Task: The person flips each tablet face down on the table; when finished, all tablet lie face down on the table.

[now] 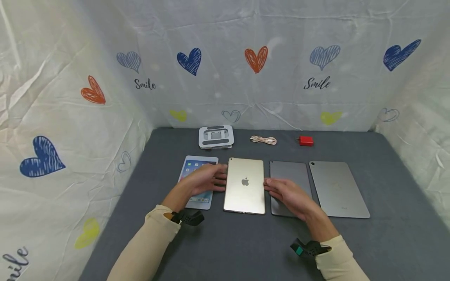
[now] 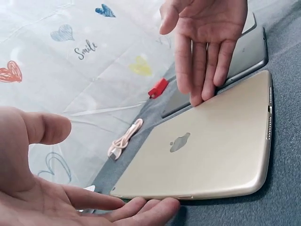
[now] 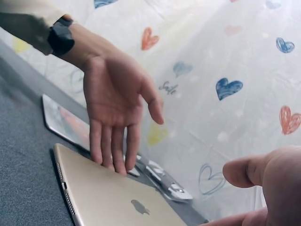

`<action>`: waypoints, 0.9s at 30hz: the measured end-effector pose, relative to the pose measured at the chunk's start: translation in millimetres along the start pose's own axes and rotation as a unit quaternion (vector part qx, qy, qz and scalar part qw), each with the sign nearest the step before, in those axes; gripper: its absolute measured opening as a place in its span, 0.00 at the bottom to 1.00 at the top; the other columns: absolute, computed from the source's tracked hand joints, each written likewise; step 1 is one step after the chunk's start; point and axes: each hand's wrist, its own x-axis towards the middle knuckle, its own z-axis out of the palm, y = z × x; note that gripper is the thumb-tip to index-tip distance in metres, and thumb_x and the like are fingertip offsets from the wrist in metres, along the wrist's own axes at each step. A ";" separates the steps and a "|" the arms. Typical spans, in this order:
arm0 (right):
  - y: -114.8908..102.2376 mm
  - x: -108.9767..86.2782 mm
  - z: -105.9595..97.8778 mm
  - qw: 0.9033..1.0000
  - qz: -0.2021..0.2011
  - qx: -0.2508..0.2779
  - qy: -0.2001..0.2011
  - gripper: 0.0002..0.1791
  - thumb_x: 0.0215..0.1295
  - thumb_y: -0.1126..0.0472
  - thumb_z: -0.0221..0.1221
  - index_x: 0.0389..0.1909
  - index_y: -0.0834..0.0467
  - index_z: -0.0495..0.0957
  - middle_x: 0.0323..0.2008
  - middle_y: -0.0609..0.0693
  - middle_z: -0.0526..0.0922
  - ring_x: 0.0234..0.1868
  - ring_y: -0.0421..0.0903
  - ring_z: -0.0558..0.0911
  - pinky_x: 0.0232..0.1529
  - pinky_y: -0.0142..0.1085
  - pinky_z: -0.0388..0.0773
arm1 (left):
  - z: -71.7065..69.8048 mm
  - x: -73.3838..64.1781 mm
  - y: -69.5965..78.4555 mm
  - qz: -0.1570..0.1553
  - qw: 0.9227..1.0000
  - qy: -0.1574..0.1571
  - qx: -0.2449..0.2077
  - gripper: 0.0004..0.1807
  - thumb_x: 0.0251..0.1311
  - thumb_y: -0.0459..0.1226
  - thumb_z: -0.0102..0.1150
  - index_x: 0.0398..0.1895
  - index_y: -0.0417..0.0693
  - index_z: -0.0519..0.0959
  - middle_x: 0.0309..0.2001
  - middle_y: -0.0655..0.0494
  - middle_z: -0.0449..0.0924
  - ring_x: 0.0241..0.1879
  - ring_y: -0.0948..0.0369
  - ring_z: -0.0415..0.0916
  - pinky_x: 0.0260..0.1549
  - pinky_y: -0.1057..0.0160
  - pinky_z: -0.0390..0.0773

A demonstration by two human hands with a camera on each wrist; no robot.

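A gold tablet (image 1: 245,197) lies face down on the grey cloth, its apple logo showing. My left hand (image 1: 205,179) is at its left edge with fingers extended, the fingertips touching or almost touching the side; it partly covers a white tablet (image 1: 191,166) whose lit screen shows app icons. Opposite, at the right edge, my right hand (image 1: 289,195) holds its fingers straight against or close to the side, above a dark grey tablet (image 1: 291,170). In the left wrist view, the gold tablet (image 2: 207,146) lies between both hands. Neither hand grips it.
A silver tablet (image 1: 339,191) lies face down at the right. Along the back are a folded silver stand (image 1: 216,142), a coiled pale cable (image 1: 263,139) and a red plug adapter (image 1: 306,141). A white curtain (image 1: 225,89) with printed hearts surrounds the grey table (image 1: 239,249).
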 end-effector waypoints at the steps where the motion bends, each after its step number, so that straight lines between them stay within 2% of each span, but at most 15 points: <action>1: -0.3 -0.1 0.4 1.000 0.000 0.000 0.000 0.37 0.91 0.51 0.47 0.84 0.74 0.53 0.85 0.69 0.56 0.87 0.65 0.58 0.89 0.54 0.54 | -0.8 -1.6 -0.1 0.002 1.000 -0.003 0.002 0.36 0.84 0.47 0.50 0.84 0.34 0.58 0.81 0.30 0.61 0.79 0.36 0.66 0.74 0.41 0.78; 4: -2.3 -0.8 2.3 1.000 0.000 -0.006 0.008 0.37 0.91 0.51 0.46 0.84 0.74 0.53 0.86 0.69 0.55 0.87 0.65 0.57 0.89 0.54 0.54 | -3.6 -7.4 0.3 0.007 1.000 -0.014 0.013 0.39 0.85 0.46 0.49 0.87 0.34 0.52 0.83 0.29 0.59 0.82 0.35 0.62 0.77 0.43 0.76; 8: -8.0 0.1 6.3 0.999 -0.009 -0.035 0.020 0.38 0.90 0.48 0.48 0.84 0.72 0.55 0.87 0.65 0.54 0.88 0.63 0.57 0.89 0.54 0.54 | -12.4 -17.8 1.5 0.017 0.999 -0.031 0.003 0.39 0.87 0.44 0.48 0.87 0.33 0.49 0.85 0.31 0.57 0.85 0.38 0.57 0.82 0.44 0.69; 12: -16.0 5.7 11.5 0.999 -0.035 -0.032 0.012 0.39 0.89 0.49 0.51 0.84 0.72 0.56 0.87 0.65 0.56 0.87 0.62 0.60 0.88 0.53 0.57 | -29.4 -27.2 0.0 0.028 0.998 -0.037 -0.048 0.36 0.87 0.43 0.49 0.86 0.31 0.55 0.84 0.33 0.62 0.84 0.42 0.61 0.83 0.45 0.66; 17: -25.3 16.5 21.3 0.998 -0.048 0.029 -0.006 0.37 0.86 0.54 0.58 0.83 0.71 0.59 0.84 0.68 0.63 0.84 0.62 0.66 0.84 0.47 0.67 | -57.2 -39.1 -5.1 0.029 0.993 -0.033 -0.105 0.32 0.85 0.40 0.56 0.83 0.33 0.64 0.80 0.35 0.68 0.79 0.42 0.70 0.78 0.45 0.71; 21: -31.0 30.8 34.8 0.996 -0.042 0.073 -0.018 0.36 0.84 0.59 0.60 0.82 0.72 0.60 0.81 0.70 0.66 0.82 0.64 0.69 0.80 0.46 0.73 | -83.2 -52.2 -8.8 0.044 0.995 -0.023 -0.082 0.32 0.84 0.39 0.58 0.83 0.34 0.64 0.79 0.36 0.69 0.76 0.40 0.72 0.75 0.43 0.72; 27: -32.1 54.3 55.1 0.992 -0.023 0.116 -0.048 0.35 0.85 0.61 0.58 0.82 0.74 0.59 0.80 0.71 0.67 0.82 0.65 0.69 0.81 0.51 0.71 | -124.1 -68.6 -15.5 0.075 0.997 -0.012 -0.020 0.34 0.85 0.39 0.56 0.84 0.31 0.60 0.80 0.32 0.65 0.77 0.41 0.72 0.76 0.40 0.68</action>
